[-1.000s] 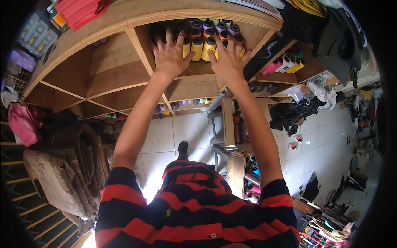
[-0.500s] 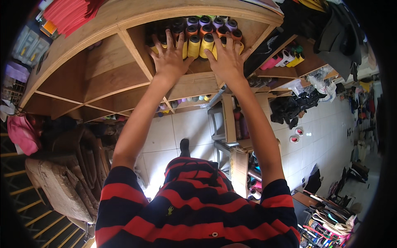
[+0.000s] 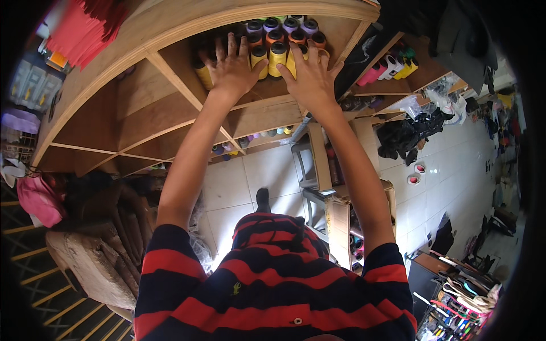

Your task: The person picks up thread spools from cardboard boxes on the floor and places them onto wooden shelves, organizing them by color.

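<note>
Both arms reach up into one compartment of a wooden shelf (image 3: 170,74) packed with thread spools. My left hand (image 3: 230,74) lies palm-down with spread fingers over the spools at the left of the front row. My right hand (image 3: 310,79), fingers also apart, rests against those at the right. Between the hands stands a yellow thread spool (image 3: 277,58), upright with a dark top. Orange spools (image 3: 275,37) line up behind the yellow ones, with purple spools (image 3: 290,25) farther back. My fingers and palms hide parts of the front row.
Right of the compartment, another shelf holds pink, white and yellow spools (image 3: 392,68). An open cardboard box (image 3: 340,227) with spools stands below my right arm. Folded brown material (image 3: 91,267) lies at left, red sheets (image 3: 91,28) at upper left. Black plastic bags (image 3: 401,139) sit at right.
The view has shifted slightly, so the shelf now appears a little farther left. Both hands stay spread on the front spools, with the left hand's fingers slightly more apart from the middle yellow spool.
</note>
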The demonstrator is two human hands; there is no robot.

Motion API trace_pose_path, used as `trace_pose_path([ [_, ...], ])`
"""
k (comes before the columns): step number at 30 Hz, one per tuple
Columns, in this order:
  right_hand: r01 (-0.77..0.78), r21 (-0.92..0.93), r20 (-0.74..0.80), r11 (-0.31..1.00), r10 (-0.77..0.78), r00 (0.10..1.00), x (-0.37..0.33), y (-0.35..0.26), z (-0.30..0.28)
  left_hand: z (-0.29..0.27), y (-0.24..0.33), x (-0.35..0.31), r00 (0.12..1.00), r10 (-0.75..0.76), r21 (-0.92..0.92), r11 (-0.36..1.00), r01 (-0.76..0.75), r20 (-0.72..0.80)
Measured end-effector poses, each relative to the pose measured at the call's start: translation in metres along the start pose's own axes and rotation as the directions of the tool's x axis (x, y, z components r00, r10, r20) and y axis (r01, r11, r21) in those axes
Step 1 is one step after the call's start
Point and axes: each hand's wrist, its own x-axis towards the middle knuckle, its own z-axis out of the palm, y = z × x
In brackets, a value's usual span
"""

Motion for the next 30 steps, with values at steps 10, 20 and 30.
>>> trace_pose_path([
  [10, -0.032, 0.075, -0.038, 0.997, 0.035, 0.999, -0.012, 0.008, -0.008, 0.013, -0.005, -0.001, 0.998, 0.049, 0.09, 0.995, -0.045, -0.042],
  [20, -0.086, 0.154, -0.021, 0.984, 0.09, 0.996, -0.008, 0.01, -0.001, 0.011, -0.002, -0.002, 0.996, 0.053, 0.102, 0.994, -0.046, -0.066],
  [30, -0.11, 0.052, 0.118, 0.993, 0.104, 0.988, -0.006, 0.006, 0.004, 0.006, -0.002, -0.004, 0.995, 0.062, 0.038, 0.998, -0.059, -0.082],
])
